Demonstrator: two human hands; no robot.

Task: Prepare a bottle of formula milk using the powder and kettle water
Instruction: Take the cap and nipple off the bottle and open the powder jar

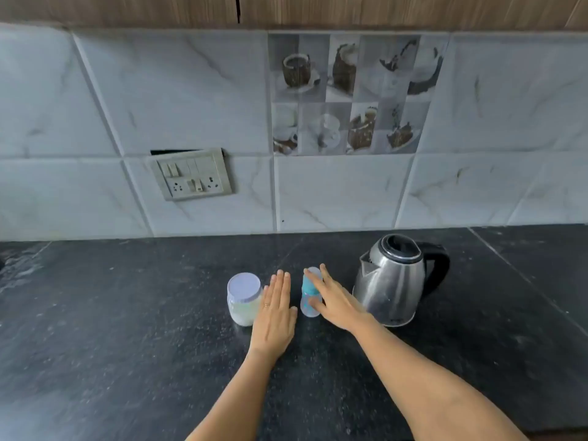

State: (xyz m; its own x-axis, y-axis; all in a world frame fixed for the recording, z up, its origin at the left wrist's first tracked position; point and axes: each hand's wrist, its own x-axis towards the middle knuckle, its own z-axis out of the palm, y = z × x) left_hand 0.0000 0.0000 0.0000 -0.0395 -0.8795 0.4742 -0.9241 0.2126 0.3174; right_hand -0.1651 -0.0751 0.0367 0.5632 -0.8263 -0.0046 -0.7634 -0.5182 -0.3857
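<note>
A small clear baby bottle (pixel 308 308) with a teal collar and a clear cap stands upright on the black counter (pixel 127 329). My right hand (pixel 337 300) is against its right side with fingers nearly straight. Its index finger lies across the collar and its thumb touches the lower body. Left of the bottle stands a clear jar of white powder (pixel 241 305) with a white lid on. My left hand (pixel 275 316) lies flat, palm down, between jar and bottle, its edge next to the jar. A steel kettle (pixel 389 281) with a black handle stands to the right, lid open.
A marble-tiled wall rises behind the counter, with a switch and socket plate (pixel 192 178) at the left. Wooden cabinets hang above. Bare counter stretches to the left, right and front of the three objects.
</note>
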